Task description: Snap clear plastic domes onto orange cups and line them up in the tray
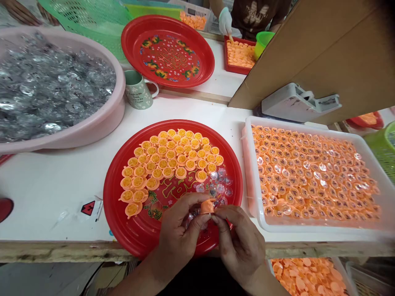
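Between my two hands, over the front of a red round tray [115,193], is a small orange plastic cup [207,206]. My left hand [182,230] is closed, pinching the cup from the left with thumb and forefinger. From the right, my right hand [239,238] is closed too, its thumb and forefinger pressed at the cup's edge. Several orange cups with yellow insides [170,154] stand in rows on the tray's far and left parts. Small clear plastic discs [220,189] lie loose on its right side, partly hidden by my hands.
Right of the tray, a white bin [247,164] holds rows of filled orange cups. At left stands a pink tub [119,90] of clear plastic pieces. A green mug [138,92], an empty red tray [173,53] and a tape dispenser [293,102] sit behind. A co-worker's gloved hand [225,21] shows beyond.
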`<action>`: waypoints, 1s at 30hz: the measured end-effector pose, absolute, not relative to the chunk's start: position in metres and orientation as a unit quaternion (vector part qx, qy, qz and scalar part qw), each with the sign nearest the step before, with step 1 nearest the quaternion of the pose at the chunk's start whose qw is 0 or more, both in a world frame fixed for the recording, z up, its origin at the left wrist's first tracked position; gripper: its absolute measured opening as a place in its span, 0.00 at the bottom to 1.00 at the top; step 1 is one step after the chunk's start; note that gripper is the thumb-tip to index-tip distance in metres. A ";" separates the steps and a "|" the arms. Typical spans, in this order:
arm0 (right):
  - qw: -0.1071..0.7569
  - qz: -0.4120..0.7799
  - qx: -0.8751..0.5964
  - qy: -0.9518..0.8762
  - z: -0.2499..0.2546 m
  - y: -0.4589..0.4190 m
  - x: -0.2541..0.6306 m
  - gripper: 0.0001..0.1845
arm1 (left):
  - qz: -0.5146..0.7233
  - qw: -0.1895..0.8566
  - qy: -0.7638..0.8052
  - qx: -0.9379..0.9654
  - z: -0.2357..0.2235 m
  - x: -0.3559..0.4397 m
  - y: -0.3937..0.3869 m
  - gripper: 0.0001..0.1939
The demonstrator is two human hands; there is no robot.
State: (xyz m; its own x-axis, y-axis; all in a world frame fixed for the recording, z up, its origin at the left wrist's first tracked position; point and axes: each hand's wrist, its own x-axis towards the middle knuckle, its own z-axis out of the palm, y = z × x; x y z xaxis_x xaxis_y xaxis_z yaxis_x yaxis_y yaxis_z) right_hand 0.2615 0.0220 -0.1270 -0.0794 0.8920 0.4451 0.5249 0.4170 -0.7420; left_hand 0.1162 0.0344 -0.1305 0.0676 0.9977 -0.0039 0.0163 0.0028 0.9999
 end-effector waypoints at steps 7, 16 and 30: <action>0.458 0.238 -0.500 -0.696 -0.127 0.026 0.259 0.16 | 0.492 0.543 0.475 0.487 -0.140 0.119 0.034 0.11; 0.445 0.255 -0.500 -0.698 -0.126 0.029 0.264 0.17 | 0.486 0.483 0.466 0.559 -0.137 0.115 0.046 0.13; 0.470 0.282 -0.485 -0.682 -0.127 0.029 0.262 0.15 | 0.500 0.485 0.489 0.525 -0.136 0.119 0.035 0.17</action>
State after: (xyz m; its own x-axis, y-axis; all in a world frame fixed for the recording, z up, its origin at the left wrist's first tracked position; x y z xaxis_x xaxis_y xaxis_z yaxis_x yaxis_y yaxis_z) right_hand 0.2619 0.0289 -0.1266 -0.0876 0.9256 0.3684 0.3956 0.3717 -0.8398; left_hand 0.1193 0.0351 -0.1360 0.0212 0.9985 0.0506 0.0276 -0.0512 0.9983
